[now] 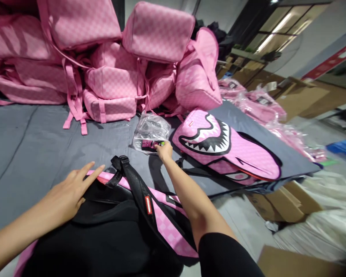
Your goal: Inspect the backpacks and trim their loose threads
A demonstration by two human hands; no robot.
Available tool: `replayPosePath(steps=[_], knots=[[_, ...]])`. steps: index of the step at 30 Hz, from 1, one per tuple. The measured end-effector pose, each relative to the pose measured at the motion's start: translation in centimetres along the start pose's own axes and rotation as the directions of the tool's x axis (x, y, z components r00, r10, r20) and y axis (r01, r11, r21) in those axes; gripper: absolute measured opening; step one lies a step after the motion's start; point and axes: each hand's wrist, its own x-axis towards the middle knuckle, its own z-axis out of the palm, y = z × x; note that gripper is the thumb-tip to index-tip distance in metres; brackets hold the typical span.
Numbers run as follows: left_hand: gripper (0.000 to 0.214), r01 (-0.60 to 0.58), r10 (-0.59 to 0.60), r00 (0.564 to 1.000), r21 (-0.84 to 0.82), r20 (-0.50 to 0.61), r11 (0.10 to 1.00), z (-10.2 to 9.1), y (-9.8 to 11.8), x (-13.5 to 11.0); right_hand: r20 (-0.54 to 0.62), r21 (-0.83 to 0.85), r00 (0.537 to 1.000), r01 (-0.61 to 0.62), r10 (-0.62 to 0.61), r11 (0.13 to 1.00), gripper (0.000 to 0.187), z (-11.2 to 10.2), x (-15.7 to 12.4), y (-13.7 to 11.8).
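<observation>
Indoor light is moderate, with bright strips in the upper-right window, soft shadow on the gray cloth, glints on the clear plastic bag, black back panel near-featureless, right-side cartons blur-smeared, edges stretched.

- A table is covered with dark grey cloth, which is crossed by a dark line at the left.
- Behind it, a pale wall is partly seen, bordered by a dark slanting beam.
- At the upper right, a window is divided by dark bars, and a bright strip of light is seen in its panes.
- Along the right wall, a red band is set.
- Cardboard boxes are gathered beyond the table.
- The pale grey floor is partly covered by an open carton and whitish plastic sheeting, blurred towards the edge.
</observation>
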Motion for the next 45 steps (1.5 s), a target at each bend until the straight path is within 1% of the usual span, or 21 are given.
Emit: replayPosePath(steps=[7,13,15,17,18,21,22,23,24,26,29,30,32,33,35,36,38,40,41,43,45], knots=[[0.092,0.002,-0.003,1.0,0.008,0.011,1.0,-0.5,0.0,0.2,0.035,0.199,0.997,0.065,-0.073,0.978,0.014,-2.2,-1.0,1.3],[0.087,0.047,-0.045,0.99,-0.01,0.13,0.999,-3.0,2.0,0.5,0.033,0.345,0.962,0.243,-0.271,0.907,0.013,-4.9,-7.0,1.4],[0.086,0.071,-0.067,0.987,-0.023,0.146,0.997,-3.6,2.5,0.7,-0.002,0.439,0.925,0.342,-0.38,0.831,0.015,-6.1,-9.8,1.0],[0.083,0.092,-0.082,0.986,-0.066,0.147,0.993,-3.8,2.7,0.7,-0.114,0.514,0.837,0.51,-0.535,0.69,0.015,-7.4,-12.9,0.5],[0.08,0.099,-0.085,0.987,-0.103,0.139,0.99,-3.9,2.8,0.5,-0.187,0.512,0.758,0.618,-0.626,0.596,0.013,-8.0,-14.5,0.2],[0.07,0.095,-0.098,0.995,-0.239,0.001,0.966,-3.8,3.1,-0.5,-0.285,0.368,0.411,0.881,-0.866,0.298,0.004,-9.2,-18.5,-0.7],[0.064,0.075,-0.108,0.989,-0.278,-0.105,0.958,-3.7,3.3,-1.1,-0.269,0.329,0.301,0.922,-0.915,0.206,0.007,-9.3,-19.4,-1.0],[0.058,0.034,-0.108,0.967,-0.306,-0.229,0.951,-3.7,3.5,-1.7,-0.244,0.313,0.216,0.94,-0.946,0.134,0.011,-9.2,-20.2,-1.2],[0.054,-0.025,-0.094,0.932,-0.323,-0.349,0.946,-3.6,3.7,-2.4,-0.22,0.314,0.163,0.945,-0.962,0.088,0.016,-9.1,-20.8,-1.3],[0.05,-0.169,-0.03,0.852,-0.329,-0.523,0.929,-3.6,4.4,-3.5,-0.194,0.342,0.113,0.939,-0.975,0.04,0.02,-8.5,-21.7,-1.4],[0.022,-0.374,0.099,0.757,-0.305,-0.646,0.876,-3.5,5.5,-4.3,-0.194,0.362,0.056,0.932,-0.979,-0.019,0.019,-8.1,-22.5,-1.6],[0.013,-0.424,0.122,0.717,-0.289,-0.687,0.858,-3.4,5.8,-4.4,-0.193,0.363,0.046,0.931,-0.98,-0.028,0.018,-8.1,-22.8,-1.6],[0.011,-0.489,0.123,0.633,-0.27,-0.765,0.83,-3.2,6.4,-4.4,-0.182,0.382,0.065,0.924,-0.981,-0.009,0.014,-8.5,-23.4,-1.9],[0.012,-0.494,0.095,0.605,-0.279,-0.79,0.823,-3.1,6.5,-4.4,-0.165,0.402,0.087,0.915,-0.982,0.013,0.012,-8.7,-23.7,-2.0],[0.011,-0.48,0.037,0.589,-0.313,-0.807,0.819,-2.8,6.4,-4.6,-0.112,0.431,0.116,0.901,-0.987,0.057,0.012,-8.9,-24.0,-2.3],[0.01,-0.471,0.029,0.604,-0.327,-0.797,0.82,-2.7,6.1,-4.8,-0.094,0.419,0.121,0.905,-0.988,0.071,0.013,-8.9,-24.0,-2.4],[0.014,-0.395,0.003,0.67,-0.354,-0.742,0.848,-2.1,5.2,-5.7,-0.067,0.334,0.137,0.936,-0.988,0.107,0.015,-8.6,-23.7,-2.4],[0.04,-0.211,-0.142,0.738,-0.425,-0.66,0.88,-1.1,4.0,-7.1,-0.013,0.209,0.164,0.965,-0.986,0.158,0.013,-8.1,-23.3,-2.5],[0.053,-0.079,-0.261,0.759,-0.483,-0.596,0.872,-0.5,3.4,-7.8,0.052,0.151,0.178,0.971,-0.983,0.184,0.013,-7.7,-23.2,-2.6],[0.07,0.161,-0.463,0.778,-0.578,-0.424,0.8,1.0,2.5,-9.2,0.278,0.059,0.197,0.973,-0.94,0.222,0.017,-6.8,-23.1,-3.1],[0.078,0.285,-0.518,0.809,-0.585,-0.278,0.759,2.5,2.0,-10.2,0.534,-0.012,0.201,0.973,-0.821,0.23,0.023,-5.8,-23.4,-4.0]])
